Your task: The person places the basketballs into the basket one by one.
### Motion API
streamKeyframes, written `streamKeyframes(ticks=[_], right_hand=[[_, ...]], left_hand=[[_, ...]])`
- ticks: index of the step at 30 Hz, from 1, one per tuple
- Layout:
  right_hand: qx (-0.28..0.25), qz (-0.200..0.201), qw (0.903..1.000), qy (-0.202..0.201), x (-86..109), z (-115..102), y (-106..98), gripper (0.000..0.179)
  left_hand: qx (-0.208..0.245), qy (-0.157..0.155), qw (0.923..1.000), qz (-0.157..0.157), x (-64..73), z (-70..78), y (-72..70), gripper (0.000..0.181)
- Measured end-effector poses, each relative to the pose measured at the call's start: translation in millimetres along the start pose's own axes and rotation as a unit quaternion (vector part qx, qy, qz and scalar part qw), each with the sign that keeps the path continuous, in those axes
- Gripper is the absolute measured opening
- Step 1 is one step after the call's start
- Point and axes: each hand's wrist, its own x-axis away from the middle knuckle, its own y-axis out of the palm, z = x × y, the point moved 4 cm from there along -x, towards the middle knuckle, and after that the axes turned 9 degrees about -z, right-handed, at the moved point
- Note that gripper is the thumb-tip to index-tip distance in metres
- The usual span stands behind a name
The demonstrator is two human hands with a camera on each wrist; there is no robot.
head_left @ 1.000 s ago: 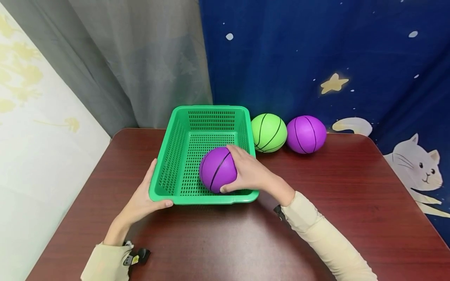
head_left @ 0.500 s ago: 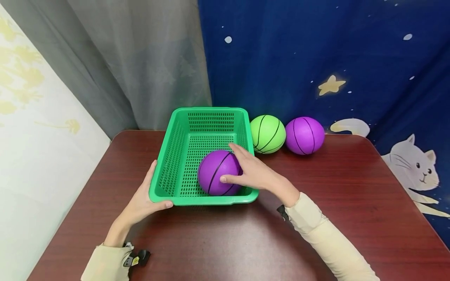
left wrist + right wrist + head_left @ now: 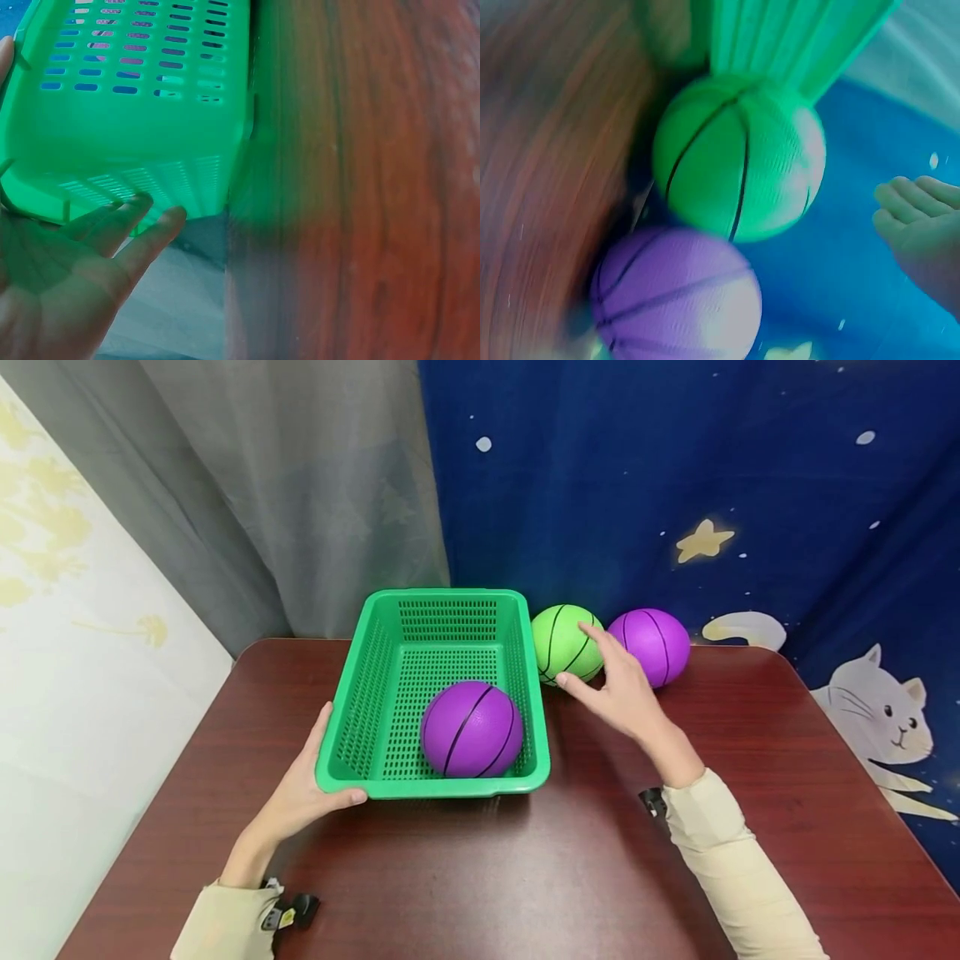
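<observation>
Since the earlier head frame, the right hand (image 3: 618, 692) has left the purple ball (image 3: 472, 731) in the green basket (image 3: 435, 788) and swung out toward the green ball (image 3: 558, 643) at the far edge of the table (image 3: 600, 877). In the head view we see that hand empty, thumb and fingers spread wide, while the left hand (image 3: 303, 785) steadies the basket's near left corner, fingers extended along its wall. The green ball sits just right of the basket, with a second purple ball (image 3: 656, 643) beside it, toward the table's far right corner. We judge this to be the reach for the green ball; the next move calls for a broad, cupped grasp, clear of its neighbours. The left wrist view shows us what the head view hides: nearly straight fingers lying against the basket's outer side. The right wrist view, somewhat blurred, reveals a gap between the right hand and the green ball, where from above they overlap.
</observation>
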Motion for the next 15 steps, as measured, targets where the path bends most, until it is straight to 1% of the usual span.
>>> streamKeyframes(ticks=[4, 7, 10, 15], right_hand=[[0.031, 0.005, 0.9982, 0.050, 0.8, 23.3, -13.8, 0.080], [0.041, 0.020, 0.9955, 0.083, 3.1, 39.2, -23.0, 0.083], [0.044, 0.047, 0.9917, 0.111, 6.4, 50.9, -31.5, 0.082], [0.035, 0.103, 0.9829, 0.148, 11.5, 60.6, -44.1, 0.081]], left_hand=[[-0.005, -0.007, 1.0000, 0.004, 1.8, -0.3, 0.0, 0.121], [-0.007, -0.010, 0.9999, 0.004, 2.6, -0.8, 0.6, 0.121], [-0.013, -0.011, 0.9999, 0.003, 3.1, -1.3, 1.1, 0.121], [-0.007, 0.001, 1.0000, -0.002, 0.5, -1.8, 1.1, 0.121]])
